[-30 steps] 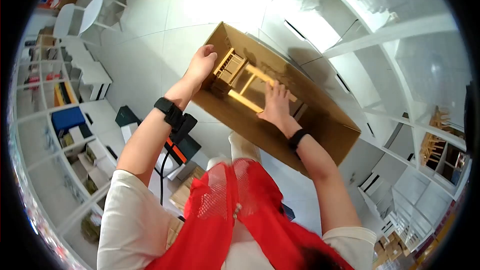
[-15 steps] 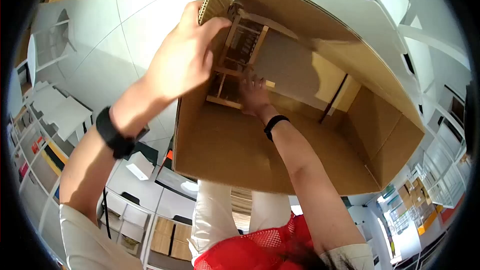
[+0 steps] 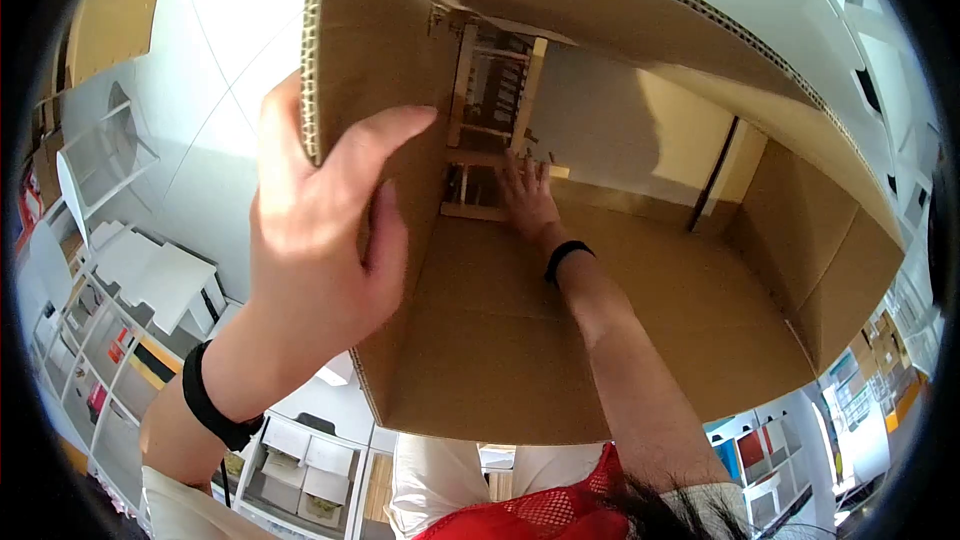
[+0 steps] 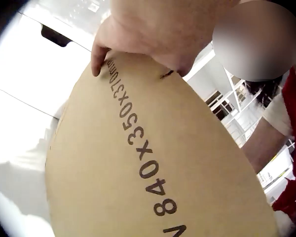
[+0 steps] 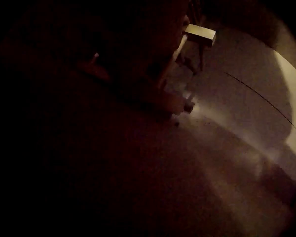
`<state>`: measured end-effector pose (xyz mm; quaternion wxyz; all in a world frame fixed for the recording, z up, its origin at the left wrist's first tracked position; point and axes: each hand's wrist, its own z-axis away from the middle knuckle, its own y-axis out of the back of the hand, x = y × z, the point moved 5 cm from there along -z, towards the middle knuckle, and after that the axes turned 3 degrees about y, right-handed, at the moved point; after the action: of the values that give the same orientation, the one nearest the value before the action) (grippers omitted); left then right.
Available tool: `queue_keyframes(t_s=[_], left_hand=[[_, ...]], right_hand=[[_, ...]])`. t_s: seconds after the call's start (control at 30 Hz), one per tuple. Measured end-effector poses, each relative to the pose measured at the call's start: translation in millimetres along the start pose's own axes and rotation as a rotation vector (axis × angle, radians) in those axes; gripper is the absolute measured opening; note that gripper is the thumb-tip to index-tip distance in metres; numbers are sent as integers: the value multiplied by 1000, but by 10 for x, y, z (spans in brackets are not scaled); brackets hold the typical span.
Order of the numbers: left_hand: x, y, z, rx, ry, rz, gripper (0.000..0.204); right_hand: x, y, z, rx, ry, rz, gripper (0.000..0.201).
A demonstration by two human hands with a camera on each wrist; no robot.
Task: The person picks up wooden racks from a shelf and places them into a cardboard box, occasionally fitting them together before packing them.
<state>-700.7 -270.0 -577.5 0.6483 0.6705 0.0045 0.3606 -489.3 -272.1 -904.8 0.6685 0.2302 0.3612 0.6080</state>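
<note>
A large cardboard box (image 3: 470, 350) stands with its open top facing me in the head view. My left hand (image 3: 320, 240) grips its left wall at the rim, thumb inside and fingers outside. In the left wrist view, this hand bends over the edge of the wall, which carries printed dimensions. Deep inside lies a small wooden chair (image 3: 528, 90) with slats and pale legs, against the left end. My right hand (image 3: 530, 200) reaches down to it, fingers fairly straight and overlapping its frame. The right wrist view is very dark, showing mainly a pale wooden leg end (image 5: 200, 34).
White drawer cabinets (image 4: 19, 64) stand beyond the box. Another cardboard box (image 3: 115, 20) sits on the tiled floor at far left. White shelving with storage bins (image 3: 305, 470) lies along the near left.
The wooden chair has gone deeper into the box, toward its left end, with the right hand following. The left hand has come onto the rim, and the head view is closer over the box.
</note>
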Motion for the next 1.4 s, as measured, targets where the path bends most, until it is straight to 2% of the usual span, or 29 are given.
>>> queue_keyframes(t_s=[0.07,0.17,0.37,0.47,0.67,0.77,0.83,0.9,1.07,1.17,1.27,1.3,1.37,1.4], left_hand=[[24,25,-25,35,-32,-12,45],[67,34,-85,20,5,-11,43],[85,22,-87,-27,102,-58,40],[105,19,-73,-34,71,-105,40],[109,-5,-50,-78,73,-99,40],[127,-8,-92,-33,35,-135,39],[130,-14,-87,-11,23,-148,39],[116,-5,-56,-13,37,-139,38],[114,-28,-60,-30,-10,-164,39],[98,-30,-59,-30,-9,-144,39],[38,-68,0,-22,69,-38,39],[24,-86,9,-16,103,11,39],[97,-47,-46,-10,58,-85,39],[129,-32,-71,-10,31,-136,40]], right_hand=[[46,32,29,-61,57,40,64],[51,36,14,-95,42,69,67],[61,212,121,-124,58,-64,69],[130,165,137,-49,108,-207,69],[300,-126,-46,-181,214,-137,57],[637,-401,-118,105,-613,-1291,44],[615,-341,-265,-212,-519,-936,39],[596,-327,-399,-327,-468,-746,45],[691,-327,-313,-160,-467,-773,65],[876,-578,-157,-9,-652,-728,70],[939,-521,-44,-211,-671,-1173,68],[947,-629,-121,-286,-649,-1199,67],[900,-901,-318,-440,-602,-1260,65],[916,-803,-292,-403,-549,-1294,64]])
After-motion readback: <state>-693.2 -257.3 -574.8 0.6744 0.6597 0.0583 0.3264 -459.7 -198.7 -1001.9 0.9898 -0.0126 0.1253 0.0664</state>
